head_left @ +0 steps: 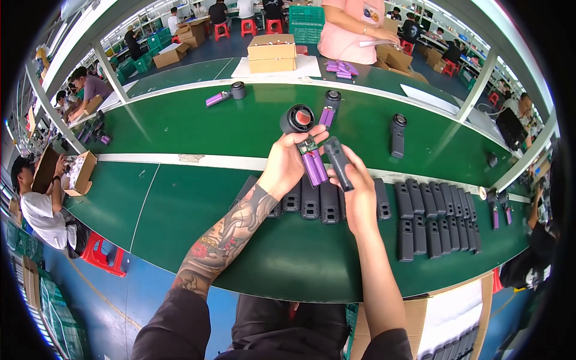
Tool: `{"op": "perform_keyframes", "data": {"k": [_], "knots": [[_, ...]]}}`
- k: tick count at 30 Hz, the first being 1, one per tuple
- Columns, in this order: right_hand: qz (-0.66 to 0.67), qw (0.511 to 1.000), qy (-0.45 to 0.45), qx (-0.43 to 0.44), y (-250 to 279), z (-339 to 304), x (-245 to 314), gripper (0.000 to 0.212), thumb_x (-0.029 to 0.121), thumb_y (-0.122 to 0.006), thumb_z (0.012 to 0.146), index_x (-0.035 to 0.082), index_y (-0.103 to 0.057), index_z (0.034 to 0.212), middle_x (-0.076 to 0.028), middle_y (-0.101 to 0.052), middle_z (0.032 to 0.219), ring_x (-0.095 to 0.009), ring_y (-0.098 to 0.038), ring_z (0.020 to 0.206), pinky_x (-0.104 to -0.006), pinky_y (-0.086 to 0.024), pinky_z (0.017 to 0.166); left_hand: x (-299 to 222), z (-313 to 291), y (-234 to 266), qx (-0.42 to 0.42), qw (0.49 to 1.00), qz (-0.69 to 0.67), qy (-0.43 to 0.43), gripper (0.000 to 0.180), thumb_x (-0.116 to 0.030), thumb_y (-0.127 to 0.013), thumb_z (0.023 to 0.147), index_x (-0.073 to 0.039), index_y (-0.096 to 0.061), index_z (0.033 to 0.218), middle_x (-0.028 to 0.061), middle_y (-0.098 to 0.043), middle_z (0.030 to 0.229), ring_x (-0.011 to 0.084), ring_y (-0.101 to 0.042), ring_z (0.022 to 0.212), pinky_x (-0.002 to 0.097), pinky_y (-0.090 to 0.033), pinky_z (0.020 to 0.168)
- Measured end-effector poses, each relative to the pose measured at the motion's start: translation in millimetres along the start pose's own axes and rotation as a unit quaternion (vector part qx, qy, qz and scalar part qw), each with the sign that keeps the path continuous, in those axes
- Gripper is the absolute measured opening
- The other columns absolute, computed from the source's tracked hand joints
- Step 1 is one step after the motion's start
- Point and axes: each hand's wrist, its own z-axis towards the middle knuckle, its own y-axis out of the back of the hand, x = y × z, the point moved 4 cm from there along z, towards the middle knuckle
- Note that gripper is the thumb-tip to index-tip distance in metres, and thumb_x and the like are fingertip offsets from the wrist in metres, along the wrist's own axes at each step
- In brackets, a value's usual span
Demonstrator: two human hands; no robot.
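My left hand (282, 165) is closed around a part-built handheld fan (298, 119) just below its round dark head. Below the head its handle is uncovered, with a green circuit board and purple battery cells (314, 168) showing. In my right hand (360, 191) is a dark grey handle shell (338, 161), tilted, close to the right of the cells. Whether shell and cells touch, I cannot tell. Under both hands lies a row of dark handle shells (309, 201), partly covered by my left forearm. More handle shells (418, 234) lie in two rows on the right.
On the green belt (180, 126) beyond lie a fan with purple cells (219, 98), another (328, 111), and a fan with a covered handle (398, 135). Carton boxes (272, 57) and purple packs (342, 69) sit farther back, near a standing person (351, 30). An open carton (447, 321) stands at lower right.
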Motion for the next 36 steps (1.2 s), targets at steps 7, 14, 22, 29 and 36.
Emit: {"op": "perform_keyframes", "data": {"k": [7,14,22,29,36], "knots": [[-0.509,0.807,0.299,-0.013,-29.6,-14.6,-0.6,0.048,0.003,-0.066,0.088,0.005,-0.059,0.135,-0.019,-0.059,0.138,-0.034,-0.066,0.113,-0.0409,-0.055,0.088,13.1,-7.1,-13.9,0.023,1.0,-0.013,-0.006,0.046,-0.006,-0.051,0.089,-0.001,-0.048,0.135,0.0193,-0.061,0.133,0.029,-0.056,0.127,0.0438,-0.04,0.111],[-0.574,0.745,0.339,-0.004,-37.2,-20.6,-5.9,0.048,0.003,-0.07,0.085,0.005,-0.062,0.132,-0.02,-0.057,0.139,-0.035,-0.068,0.109,-0.0393,-0.056,0.086,12.9,-12.5,-15.7,0.058,0.989,0.112,-0.074,0.058,0.005,-0.05,0.085,-0.005,-0.04,0.142,0.0193,-0.06,0.135,0.0286,-0.054,0.128,0.0421,-0.042,0.109],[-0.551,0.755,0.354,-0.007,-36.5,-20.1,7.2,0.049,0.003,-0.073,0.082,0.007,-0.063,0.13,-0.016,-0.061,0.135,-0.031,-0.069,0.105,-0.0372,-0.056,0.082,11.7,-13.3,-24.4,0.105,0.973,0.186,-0.085,0.061,0.007,-0.048,0.088,-0.011,-0.032,0.144,0.0185,-0.055,0.137,0.0227,-0.054,0.123,0.0352,-0.045,0.101],[-0.588,0.731,0.346,-0.029,-41.1,-23.4,7.7,0.049,0.002,-0.073,0.081,0.009,-0.064,0.129,-0.014,-0.064,0.131,-0.029,-0.069,0.104,-0.0366,-0.056,0.081,9.5,-11.6,-24.9,0.124,0.963,0.215,-0.104,0.062,0.007,-0.048,0.089,-0.013,-0.028,0.144,0.018,-0.055,0.136,0.0219,-0.055,0.12,0.0334,-0.046,0.099],[-0.417,0.88,0.227,-0.021,-28.8,-15.8,4.8,0.051,0.002,-0.071,0.085,0.005,-0.054,0.134,-0.014,-0.066,0.118,-0.025,-0.067,0.092,-0.0352,-0.054,0.081,4.6,-16.3,-29.8,0.137,0.97,0.189,-0.062,0.065,0.012,-0.046,0.084,-0.01,-0.031,0.144,0.0207,-0.056,0.139,0.0265,-0.057,0.122,0.0402,-0.046,0.105]]}}
